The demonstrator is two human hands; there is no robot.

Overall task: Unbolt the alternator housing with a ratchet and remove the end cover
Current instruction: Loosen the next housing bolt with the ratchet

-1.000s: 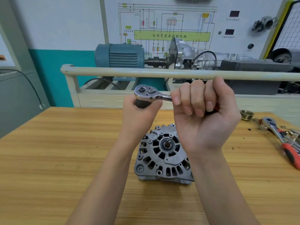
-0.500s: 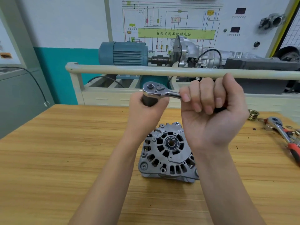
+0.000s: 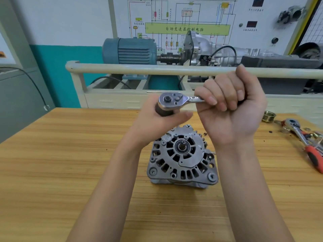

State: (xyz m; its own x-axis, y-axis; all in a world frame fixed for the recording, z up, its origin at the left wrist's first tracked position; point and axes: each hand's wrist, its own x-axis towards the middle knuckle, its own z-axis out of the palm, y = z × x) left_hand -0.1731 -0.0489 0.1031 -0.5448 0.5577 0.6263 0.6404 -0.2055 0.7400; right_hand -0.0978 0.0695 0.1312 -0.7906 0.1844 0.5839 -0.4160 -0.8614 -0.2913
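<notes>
Below the 2 hands gripping the chrome steel ratchet [image 3: 172, 100], right hand [image 3: 230, 109] on its handle and left hand [image 3: 162, 121] around its dark socket, the grey cast-aluminium alternator [image 3: 182, 157] looks fully bolted, end cover on.

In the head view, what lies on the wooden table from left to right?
alternator → brass threaded ring → red-handled ratchet. Both hands hold a second ratchet above the table, so it is left out.

Two bare forearms, no sleeves in view, left hand [image 3: 157, 117] and right hand [image 3: 232, 109] ungloved, no rings, watch or wristband on either wrist, short trimmed fingernails visible on the right hand's fingers [image 3: 212, 100]
</notes>
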